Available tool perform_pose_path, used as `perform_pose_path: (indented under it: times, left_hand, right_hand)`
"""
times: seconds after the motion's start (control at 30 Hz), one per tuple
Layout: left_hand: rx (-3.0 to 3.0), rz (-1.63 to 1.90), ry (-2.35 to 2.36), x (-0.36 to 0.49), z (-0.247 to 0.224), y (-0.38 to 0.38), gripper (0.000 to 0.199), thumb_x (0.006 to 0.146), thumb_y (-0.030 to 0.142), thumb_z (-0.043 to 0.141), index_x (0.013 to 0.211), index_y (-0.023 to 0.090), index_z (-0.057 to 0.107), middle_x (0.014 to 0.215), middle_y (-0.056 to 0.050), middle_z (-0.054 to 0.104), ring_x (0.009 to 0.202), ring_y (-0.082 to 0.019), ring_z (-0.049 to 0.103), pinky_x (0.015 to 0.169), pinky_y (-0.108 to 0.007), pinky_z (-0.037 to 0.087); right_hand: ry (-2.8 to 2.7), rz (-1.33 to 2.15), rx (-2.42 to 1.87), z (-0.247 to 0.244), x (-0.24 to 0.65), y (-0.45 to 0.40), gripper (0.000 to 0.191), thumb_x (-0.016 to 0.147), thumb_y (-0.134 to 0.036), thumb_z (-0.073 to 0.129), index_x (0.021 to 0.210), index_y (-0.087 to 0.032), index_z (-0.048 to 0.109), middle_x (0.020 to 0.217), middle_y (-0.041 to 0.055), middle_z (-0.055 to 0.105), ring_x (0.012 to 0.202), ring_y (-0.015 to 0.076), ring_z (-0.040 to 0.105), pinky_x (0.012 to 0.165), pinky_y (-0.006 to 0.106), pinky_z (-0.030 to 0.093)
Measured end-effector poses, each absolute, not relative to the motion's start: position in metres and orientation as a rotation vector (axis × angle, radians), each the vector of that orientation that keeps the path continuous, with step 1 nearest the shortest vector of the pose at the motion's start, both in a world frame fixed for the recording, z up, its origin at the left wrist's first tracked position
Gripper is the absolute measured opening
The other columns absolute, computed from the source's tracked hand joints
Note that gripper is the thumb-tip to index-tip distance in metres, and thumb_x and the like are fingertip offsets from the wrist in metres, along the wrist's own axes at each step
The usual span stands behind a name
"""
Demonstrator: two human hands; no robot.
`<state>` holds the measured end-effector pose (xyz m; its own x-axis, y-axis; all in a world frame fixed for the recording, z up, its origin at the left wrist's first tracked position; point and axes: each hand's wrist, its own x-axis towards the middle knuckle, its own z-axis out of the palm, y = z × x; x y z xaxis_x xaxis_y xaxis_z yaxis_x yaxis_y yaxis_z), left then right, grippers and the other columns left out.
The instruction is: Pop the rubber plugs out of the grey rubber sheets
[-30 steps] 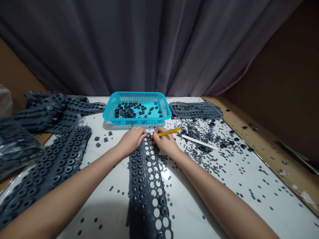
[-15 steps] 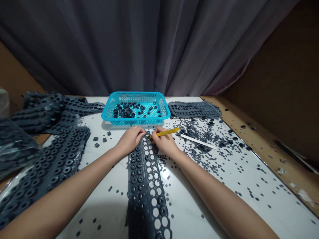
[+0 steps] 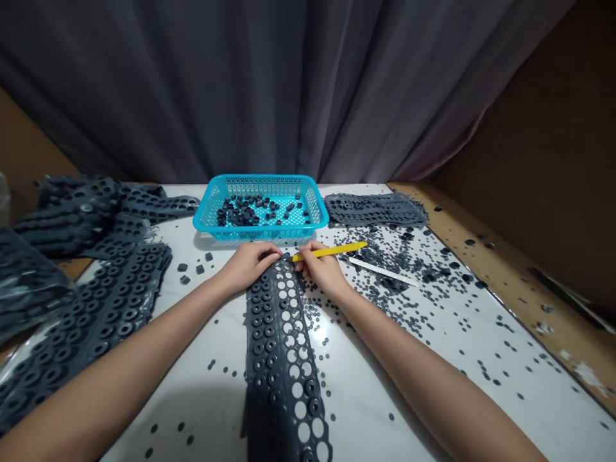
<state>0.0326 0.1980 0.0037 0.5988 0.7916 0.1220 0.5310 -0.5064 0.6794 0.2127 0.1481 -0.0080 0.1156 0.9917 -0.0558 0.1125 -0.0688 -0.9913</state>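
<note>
A long dark rubber strip [image 3: 283,359] runs down the middle, with ring-shaped parts on its left half and mostly open holes on its right. At its far end my left hand [image 3: 253,264] pinches the strip's edge between thumb and fingers. My right hand [image 3: 320,264] is closed round a yellow pen-like tool [image 3: 339,249], whose dark tip touches the far end of the strip beside my left fingertips. Just beyond both hands stands a blue basket [image 3: 261,232] holding small black pieces.
More ringed strips [image 3: 103,314] and a clear bag [image 3: 29,282] lie at left. Small black discs and a white stick [image 3: 382,271] are scattered at right, below another dark sheet [image 3: 375,210]. A grey curtain [image 3: 269,83] hangs behind.
The yellow tool has tilted flatter, its free end swinging right and slightly up. My left fingers have shifted slightly over the strip's far end.
</note>
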Motion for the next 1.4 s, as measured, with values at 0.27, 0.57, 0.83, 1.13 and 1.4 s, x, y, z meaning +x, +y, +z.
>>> perform_pose_path:
  times: [0.27, 0.57, 0.83, 1.13, 1.4]
  left_hand:
    - [2.282, 0.571, 0.958, 0.026, 0.004, 0.197, 0.024, 0.088, 0.03, 0.048, 0.099, 0.02, 0.067, 0.097, -0.004, 0.068, 0.086, -0.019, 0.06, 0.079, -0.031, 0.045]
    - [2.225, 0.636, 0.959, 0.024, 0.003, 0.195, 0.022, 0.084, 0.027, 0.051, 0.099, 0.02, 0.065, 0.102, -0.004, 0.066, 0.095, -0.021, 0.06, 0.084, -0.033, 0.044]
    - [2.187, 0.701, 0.968, 0.022, 0.001, 0.197, 0.018, 0.078, 0.022, 0.056, 0.093, 0.02, 0.065, 0.096, -0.002, 0.066, 0.083, -0.017, 0.059, 0.074, -0.029, 0.043]
    - [2.342, 0.785, 0.83, 0.025, 0.014, 0.192, 0.018, 0.077, 0.023, 0.056, 0.094, 0.019, 0.062, 0.096, -0.005, 0.063, 0.087, -0.019, 0.058, 0.072, -0.029, 0.046]
    - [2.349, 1.26, 1.309, -0.002, 0.034, 0.223, 0.053, 0.086, 0.046, 0.049, 0.129, 0.018, 0.038, 0.137, -0.016, 0.039, 0.131, -0.03, 0.032, 0.109, -0.049, 0.024]
  right_hand:
    - [-1.059, 1.142, -1.332, -0.006, 0.21, 0.147, 0.026, 0.075, -0.042, 0.055, 0.064, -0.022, 0.044, 0.048, -0.0052, 0.056, 0.038, 0.0092, 0.043, 0.038, 0.02, 0.033]
    - [-1.086, 1.141, -1.269, -0.008, 0.21, 0.145, 0.027, 0.078, -0.044, 0.055, 0.066, -0.022, 0.044, 0.049, -0.0052, 0.056, 0.039, 0.0091, 0.042, 0.039, 0.02, 0.033]
    - [-1.119, 1.119, -1.293, -0.007, 0.211, 0.143, 0.029, 0.077, -0.047, 0.056, 0.067, -0.022, 0.045, 0.051, -0.0044, 0.057, 0.04, 0.0098, 0.043, 0.041, 0.021, 0.034]
    - [-1.161, 1.105, -1.306, -0.008, 0.212, 0.143, 0.032, 0.079, -0.049, 0.054, 0.067, -0.022, 0.045, 0.052, -0.0035, 0.057, 0.04, 0.0097, 0.043, 0.041, 0.021, 0.035]
    - [-1.164, 1.111, -1.311, -0.012, 0.213, 0.143, 0.033, 0.08, -0.049, 0.055, 0.065, -0.021, 0.046, 0.052, -0.0031, 0.058, 0.041, 0.0093, 0.043, 0.041, 0.021, 0.034]
